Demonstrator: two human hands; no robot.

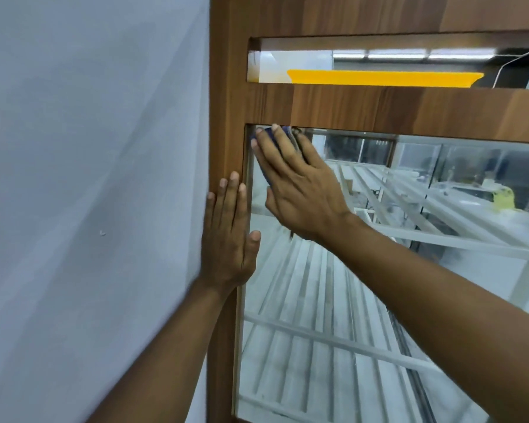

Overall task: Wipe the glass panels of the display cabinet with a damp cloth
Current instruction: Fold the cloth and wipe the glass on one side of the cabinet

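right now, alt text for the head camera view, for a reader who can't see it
The right hand presses a dark blue cloth flat against the top left corner of a glass panel in a brown wood-grain display cabinet. The left hand rests flat on the cabinet's left upright, beside a pale grey wall.

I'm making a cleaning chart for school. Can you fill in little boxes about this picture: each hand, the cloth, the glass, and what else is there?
right hand: straight fingers press the blue cloth against the glass
blue cloth: in the top left corner of the glass panel, mostly hidden under the hand
left hand: flat on the left upright of the wooden frame
glass panel: large and reflective
wooden frame: brown
yellow strip: in the upper opening
wall: pale, left of the cabinet
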